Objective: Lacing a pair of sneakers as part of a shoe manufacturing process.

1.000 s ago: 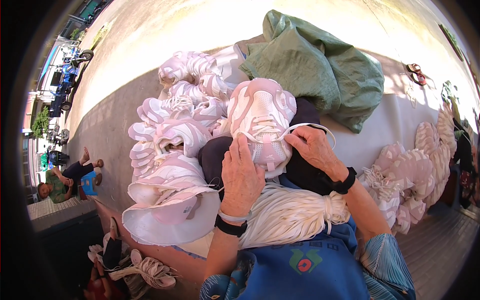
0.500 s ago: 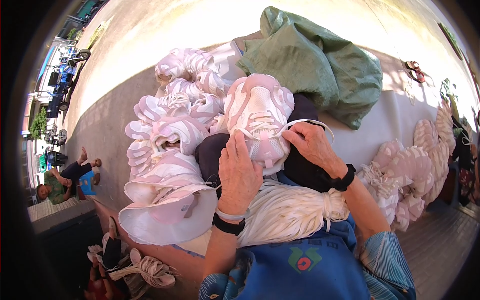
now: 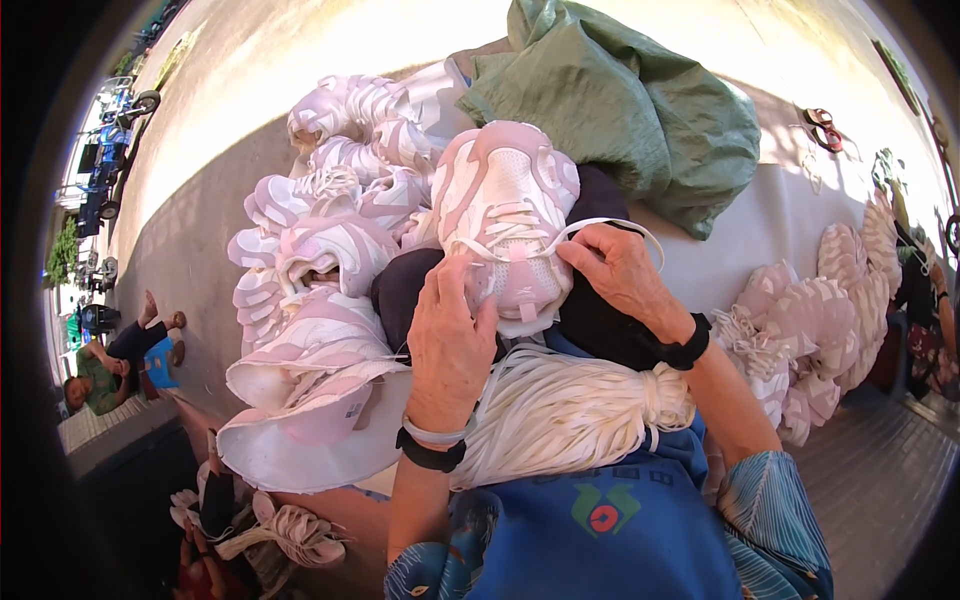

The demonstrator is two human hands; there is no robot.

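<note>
A pink and white sneaker upper (image 3: 520, 188) rests across my dark-clothed knees, with a white shoelace (image 3: 508, 228) threaded through several of its eyelets. My right hand (image 3: 618, 268) is closed, thumb and finger pinching the lace at the upper's right side; a loop of lace arcs out above that hand. At the upper's left edge my left hand (image 3: 445, 335) is closed on it beside the eyelets, some fingertips hidden. A thick bundle of white shoelaces (image 3: 570, 410) lies on my lap over the blue apron (image 3: 620, 525).
Piled sneaker uppers (image 3: 325, 250) stand on my left, more uppers (image 3: 800, 320) on my right. Beyond my knees lies a green woven sack (image 3: 620, 110). A seated person (image 3: 105, 375) is at the far left; other people are partly visible at lower left and far right.
The upper and surroundings sit slightly higher and further left in view. My left fingers have moved off the lace onto the upper's left edge; my right hand still pinches the lace.
</note>
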